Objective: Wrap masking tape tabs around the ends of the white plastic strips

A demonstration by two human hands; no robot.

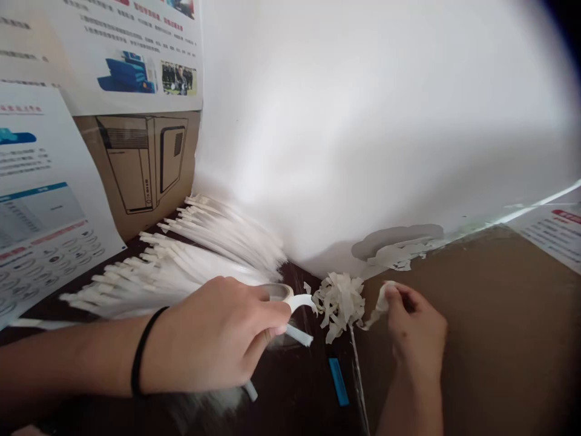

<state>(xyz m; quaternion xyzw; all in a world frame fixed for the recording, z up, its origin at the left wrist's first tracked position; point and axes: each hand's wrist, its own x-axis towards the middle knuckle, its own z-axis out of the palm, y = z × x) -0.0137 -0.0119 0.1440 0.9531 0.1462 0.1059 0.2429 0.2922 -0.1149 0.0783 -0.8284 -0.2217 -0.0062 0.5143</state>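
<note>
Head-camera view of two bare hands at work over a dark table (295, 399) set against a white wall (363, 121). The left hand (213, 336), with a black band (143, 351) around its wrist, is closed around a bundle of white strips (297, 301); the strip ends stick out past the fingertips, one curling upward and one pointing down to the right, and another end shows below the palm. The right hand (415, 330) rests on a brown cardboard sheet (490, 327) and pinches a small white scrap (380, 301) between thumb and fingertips. Between the two hands, at the near corner of the cardboard, lies a loose heap of white peeled scraps (340, 301), just beside the strip ends held by the left hand. Behind the left hand, a large fan of long white strips (181, 266) lies spread on the table, reaching back toward the wall. A small blue piece (338, 380) lies on the table below the heap. Torn white residue (399, 254) runs along the far edge of the cardboard. At upper left, printed posters (45, 200) hang over a cardboard box (145, 163) bearing a line drawing.
</note>
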